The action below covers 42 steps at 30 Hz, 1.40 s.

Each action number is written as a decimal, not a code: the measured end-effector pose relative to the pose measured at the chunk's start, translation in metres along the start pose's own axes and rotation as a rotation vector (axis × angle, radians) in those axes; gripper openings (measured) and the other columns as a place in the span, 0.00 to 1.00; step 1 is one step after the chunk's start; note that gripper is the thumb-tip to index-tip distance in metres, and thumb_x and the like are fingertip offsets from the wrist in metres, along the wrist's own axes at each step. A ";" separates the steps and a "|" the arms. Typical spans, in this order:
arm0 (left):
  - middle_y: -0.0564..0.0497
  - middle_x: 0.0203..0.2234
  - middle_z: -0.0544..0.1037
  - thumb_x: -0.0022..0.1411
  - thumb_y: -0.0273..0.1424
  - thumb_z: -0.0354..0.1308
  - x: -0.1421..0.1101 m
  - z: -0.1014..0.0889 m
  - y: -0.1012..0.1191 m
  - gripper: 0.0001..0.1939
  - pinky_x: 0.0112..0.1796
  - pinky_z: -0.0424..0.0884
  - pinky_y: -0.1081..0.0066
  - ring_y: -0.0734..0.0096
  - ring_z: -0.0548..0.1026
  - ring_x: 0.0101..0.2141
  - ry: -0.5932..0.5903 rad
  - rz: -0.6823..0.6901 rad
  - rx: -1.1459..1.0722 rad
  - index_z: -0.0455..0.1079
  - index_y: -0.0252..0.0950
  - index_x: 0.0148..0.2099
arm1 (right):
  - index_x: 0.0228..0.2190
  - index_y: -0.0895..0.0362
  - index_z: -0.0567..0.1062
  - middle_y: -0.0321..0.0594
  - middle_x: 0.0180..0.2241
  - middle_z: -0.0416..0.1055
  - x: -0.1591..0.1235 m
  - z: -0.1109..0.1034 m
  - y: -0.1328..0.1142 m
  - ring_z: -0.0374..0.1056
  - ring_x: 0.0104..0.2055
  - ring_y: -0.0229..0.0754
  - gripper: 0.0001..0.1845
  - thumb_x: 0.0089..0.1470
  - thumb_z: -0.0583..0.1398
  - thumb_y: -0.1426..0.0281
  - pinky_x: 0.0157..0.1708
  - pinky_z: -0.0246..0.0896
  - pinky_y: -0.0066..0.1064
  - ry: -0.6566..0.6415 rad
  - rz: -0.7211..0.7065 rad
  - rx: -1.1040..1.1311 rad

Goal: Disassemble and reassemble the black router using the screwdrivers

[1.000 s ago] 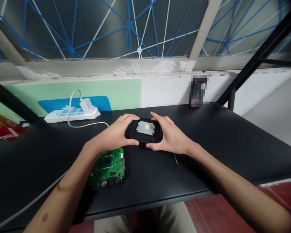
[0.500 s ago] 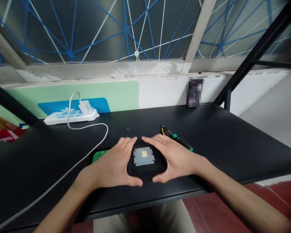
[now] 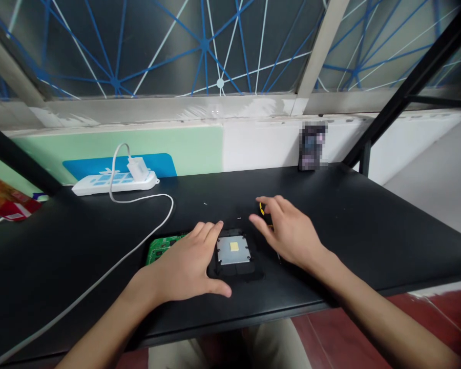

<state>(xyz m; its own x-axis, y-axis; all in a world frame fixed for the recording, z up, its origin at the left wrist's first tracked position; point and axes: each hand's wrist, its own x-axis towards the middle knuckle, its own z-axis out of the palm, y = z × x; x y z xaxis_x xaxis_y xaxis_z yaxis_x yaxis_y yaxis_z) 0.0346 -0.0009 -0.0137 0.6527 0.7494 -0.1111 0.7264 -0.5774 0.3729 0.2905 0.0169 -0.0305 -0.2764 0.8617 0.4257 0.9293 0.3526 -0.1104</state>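
A black plastic casing (image 3: 238, 272) lies flat on the table, with a silver metal plate (image 3: 225, 255) on it and a small cream-coloured pad (image 3: 234, 246) in the plate's middle. My left hand (image 3: 188, 264) rests along the casing's left side, thumb and fingers apart. Partly under that hand is a green circuit board (image 3: 159, 248). To the right of the casing, my right hand (image 3: 292, 230) is open above the tools. Only a yellow-and-black tool piece (image 3: 262, 208) shows beside its fingers; the rest is mostly hidden.
A white power strip (image 3: 115, 183) with a plugged-in charger (image 3: 137, 168) stands at the back left. Its white cable (image 3: 130, 252) runs across the table's left side. A red packet (image 3: 13, 202) is at far left. A blurred upright object (image 3: 312, 146) leans on the wall.
My right hand has left the casing's right side and moved right, over the tools, covering the green-and-black screwdriver. My left hand stays at the casing; more of the circuit board shows.
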 end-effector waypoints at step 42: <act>0.36 0.58 0.65 0.51 0.57 0.67 0.005 0.001 0.001 0.57 0.58 0.63 0.52 0.45 0.62 0.59 0.053 0.021 0.050 0.50 0.28 0.70 | 0.51 0.46 0.70 0.35 0.34 0.72 0.037 0.017 0.004 0.73 0.27 0.39 0.24 0.55 0.68 0.66 0.27 0.74 0.35 0.590 -0.111 0.924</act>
<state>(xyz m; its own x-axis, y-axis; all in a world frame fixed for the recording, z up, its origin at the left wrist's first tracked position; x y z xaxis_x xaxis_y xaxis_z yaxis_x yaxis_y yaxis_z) 0.0388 0.0015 -0.0148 0.6564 0.7525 -0.0540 0.7235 -0.6076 0.3277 0.2799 0.0567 -0.0307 0.0422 0.5847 0.8101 0.2973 0.7668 -0.5689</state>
